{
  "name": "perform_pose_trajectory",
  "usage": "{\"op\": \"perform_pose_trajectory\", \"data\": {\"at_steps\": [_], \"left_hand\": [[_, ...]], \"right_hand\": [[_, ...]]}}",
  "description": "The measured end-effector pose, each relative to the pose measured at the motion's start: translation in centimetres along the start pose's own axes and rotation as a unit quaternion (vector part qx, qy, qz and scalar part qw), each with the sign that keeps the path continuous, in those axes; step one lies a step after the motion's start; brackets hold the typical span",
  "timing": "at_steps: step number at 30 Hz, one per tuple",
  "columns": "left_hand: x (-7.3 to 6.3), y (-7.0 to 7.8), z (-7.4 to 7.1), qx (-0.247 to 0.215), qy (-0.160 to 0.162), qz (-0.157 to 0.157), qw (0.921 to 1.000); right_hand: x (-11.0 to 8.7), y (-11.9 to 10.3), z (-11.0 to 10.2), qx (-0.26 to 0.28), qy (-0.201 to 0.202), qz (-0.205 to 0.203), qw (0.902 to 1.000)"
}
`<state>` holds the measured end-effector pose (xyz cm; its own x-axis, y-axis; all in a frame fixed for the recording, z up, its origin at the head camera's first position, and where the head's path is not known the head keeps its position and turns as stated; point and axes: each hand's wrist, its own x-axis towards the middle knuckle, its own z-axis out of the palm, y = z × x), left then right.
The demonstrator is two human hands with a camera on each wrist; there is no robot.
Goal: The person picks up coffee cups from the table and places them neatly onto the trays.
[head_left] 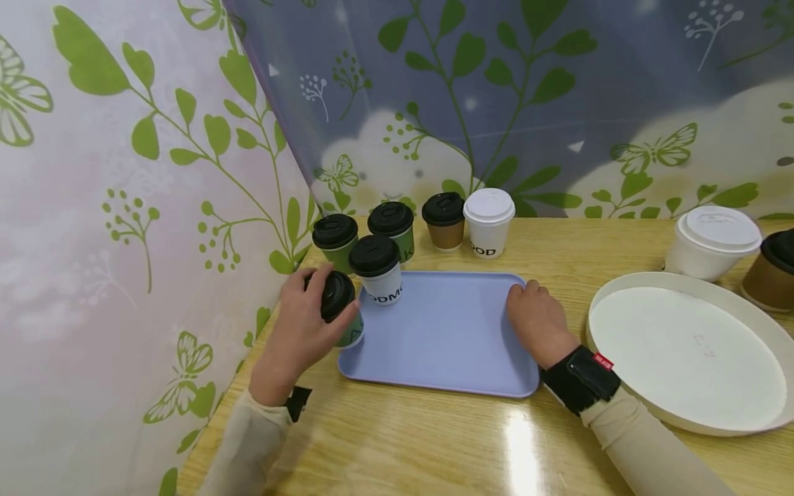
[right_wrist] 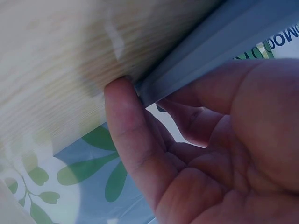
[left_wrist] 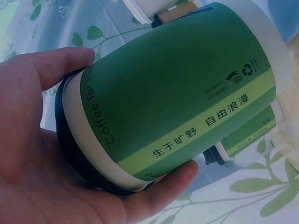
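Observation:
In the head view my left hand [head_left: 300,334] grips a green paper cup [head_left: 352,333] by its black lid, at the left edge of the blue tray [head_left: 434,337]. The left wrist view has the thumb and fingers around the lid end of this green cup [left_wrist: 173,93], which carries printed lettering. My right hand [head_left: 540,322] pinches the tray's right rim, and in the right wrist view the fingers curl at the tray edge [right_wrist: 187,60]. A white cup [head_left: 382,286] with a black lid stands on the tray's far left corner.
Behind the tray stand two green cups [head_left: 406,242] [head_left: 338,258], a brown cup [head_left: 446,236] and a white-lidded cup [head_left: 488,231]. A round white tray [head_left: 688,351] lies at the right, with a white cup [head_left: 704,255] and another brown cup [head_left: 769,279] beyond it. Patterned walls border the table.

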<state>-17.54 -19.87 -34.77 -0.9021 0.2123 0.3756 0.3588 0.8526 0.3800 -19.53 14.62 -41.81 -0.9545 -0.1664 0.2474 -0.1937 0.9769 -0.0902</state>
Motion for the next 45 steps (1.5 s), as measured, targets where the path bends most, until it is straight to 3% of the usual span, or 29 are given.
{"op": "perform_pose_trajectory", "data": {"at_steps": [6, 14, 32, 45], "left_hand": [[0.3, 0.4, 0.4, -0.01, 0.008, 0.017, 0.9998], [0.4, 1.1, 0.6, -0.015, -0.004, 0.007, 0.9999], [0.8, 1.9, 1.7, -0.021, -0.001, 0.047, 0.9987], [0.2, 2.2, 1.5, -0.025, -0.031, 0.024, 0.9989]], "right_hand": [[0.1, 0.0, 0.1, -0.003, -0.003, -0.003, 1.0], [0.2, 0.0, 0.0, -0.005, -0.019, -0.006, 0.9998], [0.1, 0.0, 0.2, -0.008, -0.01, -0.006, 0.9999], [0.2, 0.1, 0.0, -0.002, -0.017, -0.004, 0.9998]]}}
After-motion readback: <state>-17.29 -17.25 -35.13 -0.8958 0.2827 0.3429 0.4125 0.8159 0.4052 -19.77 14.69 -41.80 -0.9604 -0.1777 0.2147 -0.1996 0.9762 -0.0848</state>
